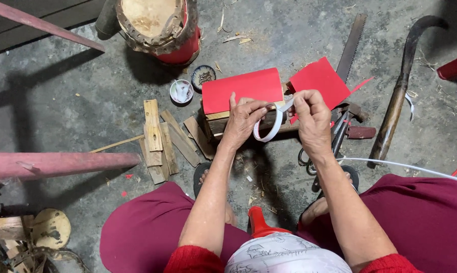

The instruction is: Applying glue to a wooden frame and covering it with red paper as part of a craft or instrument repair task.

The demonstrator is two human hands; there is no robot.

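Note:
My left hand (243, 120) holds a white roll of tape (269, 126) over a small wooden box (223, 122) with a red paper sheet (241, 90) laid on its top. My right hand (312, 117) pinches the free end of the tape strip (287, 105) and holds it stretched from the roll. A second red paper sheet (319, 81) lies just behind my right hand. Both hands hover above the box's front side.
Flat wooden slats (160, 141) lie left of the box. Two small round dishes (193, 83) sit behind it. A saw blade (351, 48), scissors (335, 146), a curved wooden handle (398, 96) and a red drum-like container (160, 28) surround the spot. A red bottle top (259, 222) stands between my knees.

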